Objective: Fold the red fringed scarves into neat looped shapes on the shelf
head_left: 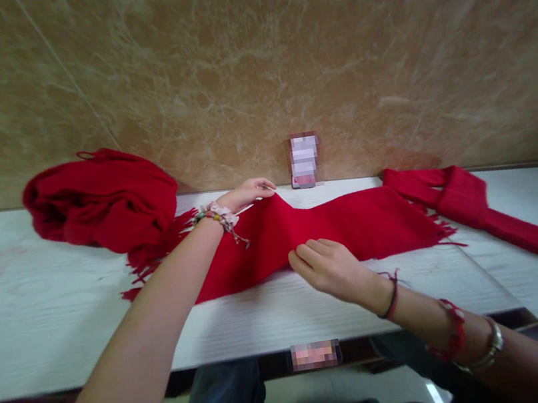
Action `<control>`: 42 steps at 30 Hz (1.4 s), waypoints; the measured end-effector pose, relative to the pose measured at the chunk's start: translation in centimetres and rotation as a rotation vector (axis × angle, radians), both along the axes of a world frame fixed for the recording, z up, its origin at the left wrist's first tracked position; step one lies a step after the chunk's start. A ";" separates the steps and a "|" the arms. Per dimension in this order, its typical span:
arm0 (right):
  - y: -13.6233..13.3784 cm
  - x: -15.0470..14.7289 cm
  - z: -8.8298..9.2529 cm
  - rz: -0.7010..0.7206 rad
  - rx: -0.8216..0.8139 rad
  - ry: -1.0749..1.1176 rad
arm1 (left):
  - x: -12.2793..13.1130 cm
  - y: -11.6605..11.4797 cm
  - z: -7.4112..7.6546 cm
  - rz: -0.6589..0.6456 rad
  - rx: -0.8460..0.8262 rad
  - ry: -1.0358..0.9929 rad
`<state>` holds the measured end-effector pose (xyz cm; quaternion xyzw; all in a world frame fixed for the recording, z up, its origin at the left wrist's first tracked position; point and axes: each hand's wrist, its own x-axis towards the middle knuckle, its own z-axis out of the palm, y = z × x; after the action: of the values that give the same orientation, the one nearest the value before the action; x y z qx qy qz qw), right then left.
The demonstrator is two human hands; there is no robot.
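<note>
A red fringed scarf lies stretched across the white table, its fringes at the left and right ends. My left hand pinches the scarf's far edge and lifts it into a small peak. At the near edge, my right hand has its fingers curled closed on the cloth. Between the two hands the fabric is raised in a fold. Part of the scarf's left half is hidden behind my left forearm.
A bundled heap of red cloth sits at the left against the tiled wall. Another red scarf, folded over itself, trails right across the white table. A small blurred-out upright object leans on the wall; another blurred patch shows at the front edge.
</note>
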<state>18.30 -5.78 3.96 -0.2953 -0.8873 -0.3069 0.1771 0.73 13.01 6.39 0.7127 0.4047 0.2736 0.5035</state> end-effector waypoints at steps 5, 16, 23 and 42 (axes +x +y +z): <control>-0.7 5.3 4.0 -0.050 0.091 -0.049 | 5.6 0.1 4.1 -0.032 0.075 -0.049; -1.6 20.8 2.5 -0.420 0.073 0.146 | 25.0 1.0 5.3 -0.164 0.382 0.229; -1.4 23.8 -3.2 -0.681 -0.296 0.367 | 28.4 0.4 -1.5 -0.206 0.468 0.465; -1.2 22.1 -1.8 -0.749 -0.485 0.311 | 18.2 -7.0 -4.5 -0.391 0.689 0.793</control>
<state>40.37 -7.00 2.13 -0.6705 -0.7285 -0.0858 0.1109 18.89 6.00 1.92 0.9460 0.3107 0.0024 0.0922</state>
